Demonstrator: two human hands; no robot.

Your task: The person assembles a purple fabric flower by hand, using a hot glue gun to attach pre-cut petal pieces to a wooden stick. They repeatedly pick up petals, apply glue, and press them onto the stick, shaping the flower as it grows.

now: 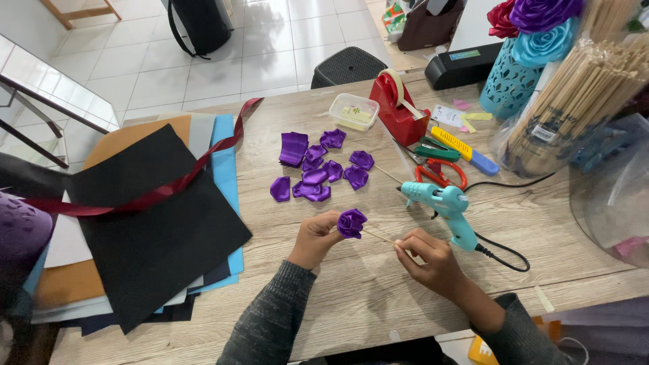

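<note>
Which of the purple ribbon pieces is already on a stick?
The rolled purple rose, pinched by the left hand; the other petals lie loose on the table.

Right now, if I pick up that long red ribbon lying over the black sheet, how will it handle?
The red ribbon would probably go limp: it already curves and twists loosely. It looks thin, so likely very light. Its sheen suggests it may slide off the black sheet.
</note>
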